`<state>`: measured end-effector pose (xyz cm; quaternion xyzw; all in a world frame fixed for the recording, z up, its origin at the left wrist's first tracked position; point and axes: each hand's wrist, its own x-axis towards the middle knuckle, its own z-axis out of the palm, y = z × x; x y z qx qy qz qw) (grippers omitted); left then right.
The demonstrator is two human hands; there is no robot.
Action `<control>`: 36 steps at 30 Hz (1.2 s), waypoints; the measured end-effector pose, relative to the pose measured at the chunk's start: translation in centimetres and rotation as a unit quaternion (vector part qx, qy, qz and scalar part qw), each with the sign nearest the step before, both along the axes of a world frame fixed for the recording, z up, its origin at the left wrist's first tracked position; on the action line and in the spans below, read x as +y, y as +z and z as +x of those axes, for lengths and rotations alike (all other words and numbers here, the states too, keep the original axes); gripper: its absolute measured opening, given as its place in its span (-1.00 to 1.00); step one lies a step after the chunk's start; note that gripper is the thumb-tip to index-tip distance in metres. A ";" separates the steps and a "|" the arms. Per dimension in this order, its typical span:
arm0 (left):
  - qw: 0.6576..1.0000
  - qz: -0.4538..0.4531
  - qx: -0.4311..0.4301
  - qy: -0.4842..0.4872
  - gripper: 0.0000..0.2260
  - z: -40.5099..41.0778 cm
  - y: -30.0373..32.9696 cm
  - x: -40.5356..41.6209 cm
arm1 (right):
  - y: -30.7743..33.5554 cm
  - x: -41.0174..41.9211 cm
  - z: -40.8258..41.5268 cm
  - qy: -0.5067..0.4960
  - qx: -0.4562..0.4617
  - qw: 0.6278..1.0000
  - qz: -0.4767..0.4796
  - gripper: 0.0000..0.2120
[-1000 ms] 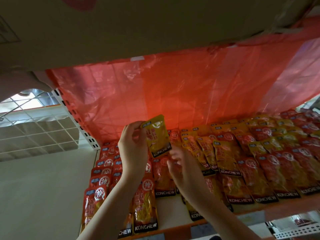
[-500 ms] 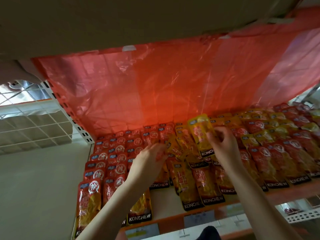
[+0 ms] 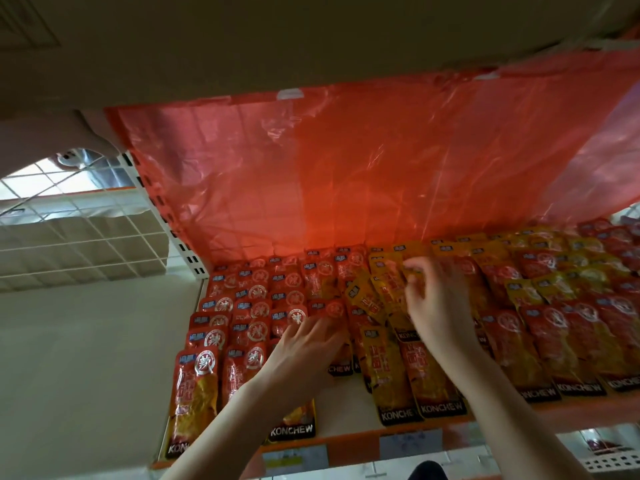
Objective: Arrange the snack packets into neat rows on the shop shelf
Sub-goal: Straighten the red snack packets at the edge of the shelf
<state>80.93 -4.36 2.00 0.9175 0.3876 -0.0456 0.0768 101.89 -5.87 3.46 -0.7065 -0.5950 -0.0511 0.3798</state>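
Observation:
Red and yellow snack packets lie in overlapping rows on the shop shelf [image 3: 349,415]. The red packets [image 3: 221,341] fill the left columns, and more fill the right side [image 3: 568,341]. A column of yellow packets [image 3: 384,372] runs through the middle, with a few loose and tilted ones [image 3: 363,299] behind it. My left hand [image 3: 304,344] rests palm down, fingers spread, on red packets near the middle. My right hand [image 3: 436,306] reaches further back, its fingertips pinched on a yellow packet [image 3: 393,271] lying low among the yellow ones.
A red plastic sheet [image 3: 346,168] hangs behind the shelf. A white wire grid panel [image 3: 79,244] and a slotted upright [image 3: 166,216] stand at the left. The shelf's orange front edge [image 3: 353,445] carries price labels. Another shelf board [image 3: 277,39] is overhead.
The yellow packet went from my left hand to my right, which carried it down and back into the yellow rows. My left hand dropped onto the red packets.

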 end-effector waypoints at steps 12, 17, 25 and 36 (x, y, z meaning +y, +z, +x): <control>0.998 0.040 -0.047 0.012 -0.44 -0.9 -1.4 0.2 | -1.1 6.3 -7.6 0.203 -0.319 0.885 -0.270 -0.57; 0.996 0.053 -0.063 0.017 -0.44 -1.0 -1.7 0.3 | -0.7 7.7 -7.7 0.205 -0.307 0.876 -0.311 -0.57; 0.989 0.117 -0.093 0.014 -0.55 -0.9 -2.3 1.3 | -0.6 9.3 -7.3 0.221 -0.165 0.909 -0.314 -0.78; 0.986 0.155 -0.050 0.040 -0.48 0.2 -2.6 2.4 | -1.0 7.8 -5.5 0.171 -0.025 0.973 -0.151 -0.84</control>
